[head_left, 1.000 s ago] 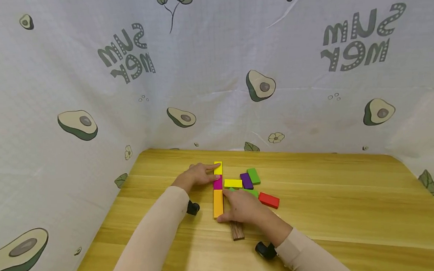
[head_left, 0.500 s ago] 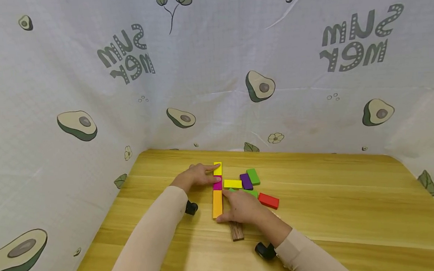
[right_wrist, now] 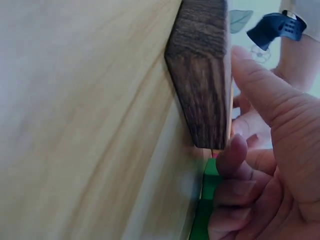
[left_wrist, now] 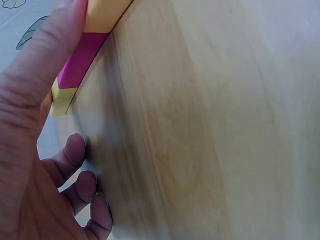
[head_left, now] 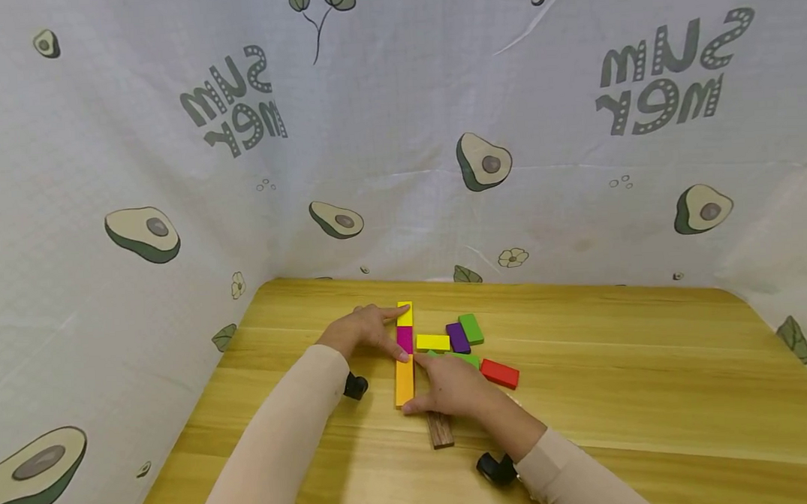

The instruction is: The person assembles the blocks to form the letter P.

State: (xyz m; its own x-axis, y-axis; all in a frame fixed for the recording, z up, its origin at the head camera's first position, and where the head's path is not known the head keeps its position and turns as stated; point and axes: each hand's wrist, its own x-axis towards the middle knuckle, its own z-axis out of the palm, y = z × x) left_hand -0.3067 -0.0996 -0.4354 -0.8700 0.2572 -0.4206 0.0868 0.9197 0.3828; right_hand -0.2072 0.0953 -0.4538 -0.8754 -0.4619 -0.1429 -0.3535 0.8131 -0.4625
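A yellow block point(head_left: 406, 319), a magenta block point(head_left: 404, 338) and a longer orange block point(head_left: 405, 383) lie end to end in a straight row. My left hand point(head_left: 365, 330) reaches over from the left, its index fingertip on the yellow block and its thumb where magenta meets orange. In the left wrist view its other fingers curl loosely beside the row. My right hand point(head_left: 455, 385) holds the orange block along its length, thumb at the near end and index finger near the far end. A dark brown wooden block point(right_wrist: 200, 75) lies beneath the right hand, parallel to the row.
Right of the row lie another yellow block point(head_left: 433, 342), a purple block point(head_left: 457, 337), a green block point(head_left: 471, 329), further green pieces point(head_left: 465, 360) partly under the right hand, and a red block point(head_left: 500, 373). A printed avocado curtain point(head_left: 400, 169) hangs behind the wooden table point(head_left: 619, 378).
The left thumb has slid from the magenta block toward me to its joint with the orange block. The left index finger, the right hand and the blocks look unmoved.
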